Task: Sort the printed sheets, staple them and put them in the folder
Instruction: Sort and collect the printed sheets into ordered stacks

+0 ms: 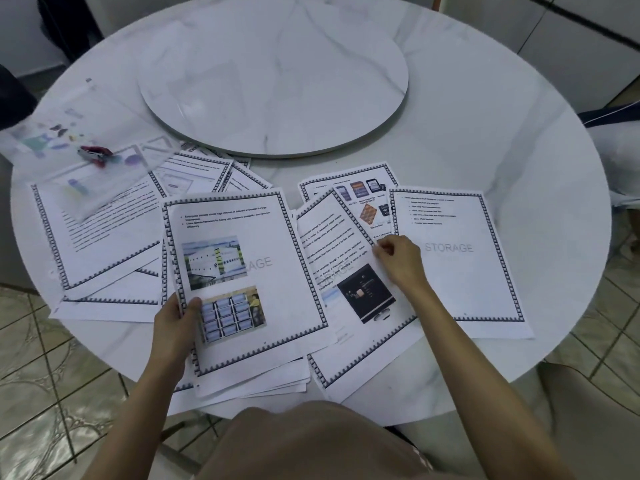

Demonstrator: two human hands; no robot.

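Observation:
Printed sheets with dark patterned borders lie spread over the near half of a round white marble table (pixel 485 140). My left hand (pixel 178 320) grips the left edge of a stack of sheets (pixel 242 289), thumb on the top page with two pictures. My right hand (pixel 398 261) pinches the right edge of a tilted sheet (pixel 346 271) that shows text and a dark screen. A sheet with a STORAGE watermark (pixel 457 271) lies right of that hand. A clear plastic folder (pixel 83 157) lies at the far left over more sheets, and a red stapler (pixel 95 154) sits on it.
A round marble turntable (pixel 277 81) fills the table's middle. More bordered sheets (pixel 104 244) fan out at the left, and a sheet with memory-card pictures (pixel 360 192) lies behind the right hand. A chair (pixel 616 116) stands at the right. Tiled floor shows below the table edge.

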